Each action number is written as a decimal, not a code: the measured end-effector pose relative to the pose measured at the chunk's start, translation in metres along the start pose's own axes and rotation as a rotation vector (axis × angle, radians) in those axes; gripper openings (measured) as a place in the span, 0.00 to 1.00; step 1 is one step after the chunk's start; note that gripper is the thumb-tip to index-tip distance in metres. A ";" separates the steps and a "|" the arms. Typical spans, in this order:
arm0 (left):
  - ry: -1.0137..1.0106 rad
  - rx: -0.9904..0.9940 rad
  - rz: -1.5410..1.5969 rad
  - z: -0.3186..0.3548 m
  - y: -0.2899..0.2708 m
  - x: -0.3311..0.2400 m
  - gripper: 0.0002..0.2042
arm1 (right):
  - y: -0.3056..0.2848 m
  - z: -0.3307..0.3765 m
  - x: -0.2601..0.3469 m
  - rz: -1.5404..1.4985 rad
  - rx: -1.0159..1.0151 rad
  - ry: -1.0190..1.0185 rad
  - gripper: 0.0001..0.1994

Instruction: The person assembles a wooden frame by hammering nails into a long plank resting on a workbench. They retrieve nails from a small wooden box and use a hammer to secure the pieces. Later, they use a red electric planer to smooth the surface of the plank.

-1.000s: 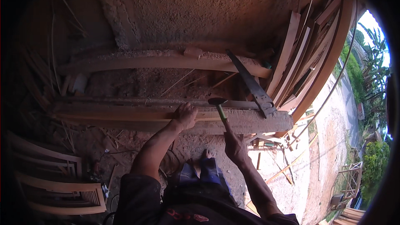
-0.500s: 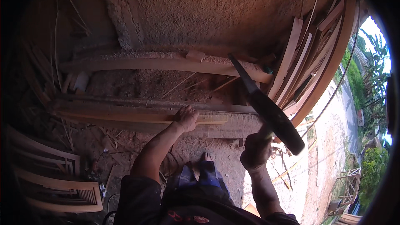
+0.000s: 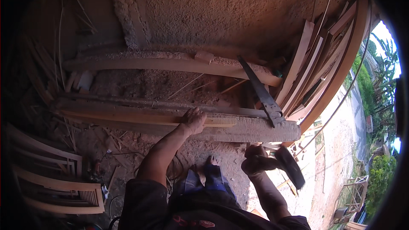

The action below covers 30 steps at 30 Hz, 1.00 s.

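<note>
the left hand (image 3: 194,119) presses flat on the pale plank (image 3: 140,117) across the beam (image 3: 238,130); the right hand (image 3: 255,164) grips a hammer (image 3: 289,166) low. a stray swing could hit those fingers.

Wall (image 3: 221,8) – rough, matt plaster, sandy brown. Below it the beam (image 3: 251,130) is coarse grey wood, weathered; the plank (image 3: 145,117) on the beam is pale, fresh-cut wood, smoother. Sawdust (image 3: 140,85) behind the beam lies loose and matt. The saw (image 3: 260,91) leaning at the beam's right end has a dull dark metal blade. Hammer (image 3: 289,166) in the right hand (image 3: 254,164) – dark, matt head, blurred
</note>
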<state>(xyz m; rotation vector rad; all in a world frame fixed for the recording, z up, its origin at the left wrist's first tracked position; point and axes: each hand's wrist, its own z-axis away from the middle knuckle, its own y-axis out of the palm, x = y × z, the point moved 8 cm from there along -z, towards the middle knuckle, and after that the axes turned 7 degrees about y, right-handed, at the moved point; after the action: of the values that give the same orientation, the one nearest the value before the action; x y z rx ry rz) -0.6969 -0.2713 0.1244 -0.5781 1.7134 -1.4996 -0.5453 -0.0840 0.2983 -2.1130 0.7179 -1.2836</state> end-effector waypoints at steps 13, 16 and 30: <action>0.006 0.021 -0.039 0.006 -0.002 0.002 0.18 | 0.056 -0.001 -0.031 0.216 0.113 0.024 0.25; -0.008 -0.032 -0.100 0.000 -0.014 0.015 0.18 | 0.085 0.010 -0.049 0.346 0.473 0.170 0.33; -0.024 -0.028 -0.054 0.013 -0.003 0.012 0.17 | 0.070 -0.035 -0.028 0.243 0.444 0.247 0.33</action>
<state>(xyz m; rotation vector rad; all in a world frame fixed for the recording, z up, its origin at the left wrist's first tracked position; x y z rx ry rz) -0.6943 -0.2895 0.1242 -0.6595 1.7157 -1.5027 -0.5992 -0.1208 0.2462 -1.4855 0.6901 -1.4264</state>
